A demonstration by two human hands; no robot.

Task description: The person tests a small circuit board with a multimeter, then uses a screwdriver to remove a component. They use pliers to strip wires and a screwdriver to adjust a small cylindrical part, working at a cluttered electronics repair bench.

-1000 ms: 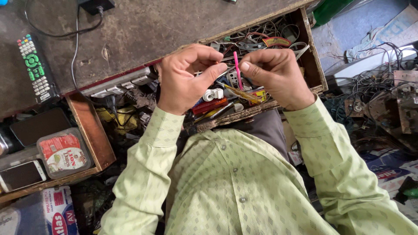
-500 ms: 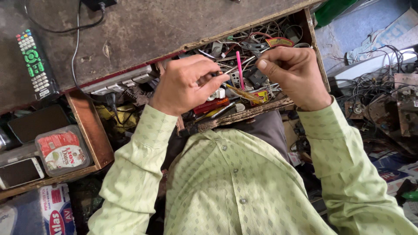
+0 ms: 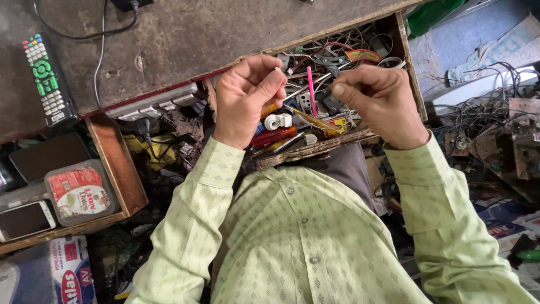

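Observation:
My left hand (image 3: pixel 247 95) is raised over an open wooden drawer (image 3: pixel 315 147) full of wires and small tools. Its thumb and forefinger pinch a thin pale wire (image 3: pixel 279 70). My right hand (image 3: pixel 378 98) hovers a hand's width to the right, thumb pressed against the forefinger; anything it holds is too small to make out. Between the hands, a pink stick (image 3: pixel 310 90) stands up out of the drawer's clutter. Below the left hand lie a red-handled screwdriver (image 3: pixel 274 135) and a white plug-like part (image 3: pixel 278 121).
A remote control (image 3: pixel 46 79) and a black cable (image 3: pixel 101 39) lie on the worn tabletop (image 3: pixel 185 39). At left, a second drawer (image 3: pixel 119 169) holds a plastic tub with a red label (image 3: pixel 79 192) and a phone (image 3: pixel 25 219). Circuit boards and tangled wires (image 3: pixel 495 132) crowd the floor at right.
The hands, pinched together over the drawer a second ago, have drawn apart sideways. The view has shifted slightly.

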